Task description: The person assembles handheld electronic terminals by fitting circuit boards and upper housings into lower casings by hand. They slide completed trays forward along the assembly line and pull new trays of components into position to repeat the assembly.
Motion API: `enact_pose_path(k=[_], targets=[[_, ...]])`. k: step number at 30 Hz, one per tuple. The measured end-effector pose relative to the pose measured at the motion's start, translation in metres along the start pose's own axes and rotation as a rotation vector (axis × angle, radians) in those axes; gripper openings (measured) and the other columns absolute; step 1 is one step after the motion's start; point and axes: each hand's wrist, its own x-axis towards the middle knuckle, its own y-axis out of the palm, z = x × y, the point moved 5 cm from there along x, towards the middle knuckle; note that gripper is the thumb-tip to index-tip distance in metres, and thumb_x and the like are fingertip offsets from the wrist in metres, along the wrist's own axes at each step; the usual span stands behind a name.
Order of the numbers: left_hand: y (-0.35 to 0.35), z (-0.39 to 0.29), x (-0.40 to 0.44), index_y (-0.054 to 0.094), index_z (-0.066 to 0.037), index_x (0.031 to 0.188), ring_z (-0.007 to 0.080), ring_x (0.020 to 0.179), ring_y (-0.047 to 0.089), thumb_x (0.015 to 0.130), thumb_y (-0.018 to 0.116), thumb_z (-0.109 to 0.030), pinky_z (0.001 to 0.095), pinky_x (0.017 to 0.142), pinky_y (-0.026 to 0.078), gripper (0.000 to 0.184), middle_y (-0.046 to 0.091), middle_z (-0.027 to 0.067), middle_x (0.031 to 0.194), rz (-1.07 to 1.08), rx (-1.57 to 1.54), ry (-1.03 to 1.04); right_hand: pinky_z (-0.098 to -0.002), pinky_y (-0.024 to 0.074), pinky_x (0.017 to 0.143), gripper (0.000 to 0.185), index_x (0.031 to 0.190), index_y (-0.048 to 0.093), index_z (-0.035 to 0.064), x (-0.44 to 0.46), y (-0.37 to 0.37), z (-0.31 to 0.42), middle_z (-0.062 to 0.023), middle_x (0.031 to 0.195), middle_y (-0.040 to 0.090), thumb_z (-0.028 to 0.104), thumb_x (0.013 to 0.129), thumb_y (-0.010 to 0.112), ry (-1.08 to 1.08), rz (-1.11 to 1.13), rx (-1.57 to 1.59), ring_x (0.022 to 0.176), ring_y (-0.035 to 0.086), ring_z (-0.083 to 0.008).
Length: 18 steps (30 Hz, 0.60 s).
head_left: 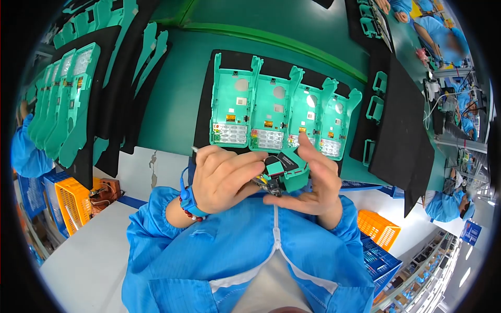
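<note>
Just in front of my chest, my right hand (318, 182) grips a small green plastic housing (296, 180) between its thumb and fingers. The housing carries a black label (288, 161), thin wires and a dark connector-like piece (274, 188). From the left, my left hand (224, 175) has its fingers closed at the near edge of this housing. A thin light-tipped rod (194, 149) sticks out behind its knuckles; the rest is hidden in the hand. Beyond both hands, several green plastic shells (229, 99) lie side by side on a black mat (204, 115).
More green shells (65, 104) stand on black foam at the left. Green frames (374, 107) rest on black foam (402, 130) at the right. Orange crates (73, 201) sit below the table's left edge. Co-workers in blue (441, 39) are at the far right.
</note>
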Motion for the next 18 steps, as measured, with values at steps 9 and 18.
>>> enact_pose_path(k=[9,18], targets=[[0.008,0.031,0.001,0.062,0.001,0.130,0.0319,0.113,0.064,0.084,0.085,-0.022,0.0417,0.096,0.050,0.056,0.067,0.0165,0.121,0.307,-0.886,-0.321,-0.0556,0.0399,0.112,0.057,0.109,0.080,0.0064,0.061,-0.010,0.014,-0.0092,0.116,0.076,0.029,0.059,0.095,0.159,0.393,-0.175,0.124,0.063,-0.0365],[-0.009,0.049,-0.040,0.077,-0.013,0.096,0.0247,0.093,0.059,0.071,0.085,-0.006,0.0408,0.085,0.044,0.027,0.067,0.0019,0.101,-0.020,0.333,-0.126,-0.0367,0.0543,0.085,0.044,0.097,0.078,0.0003,0.125,-0.018,-0.032,-0.0123,0.103,0.074,0.014,0.060,0.098,0.241,-0.018,-0.431,0.098,0.068,-0.0266]])
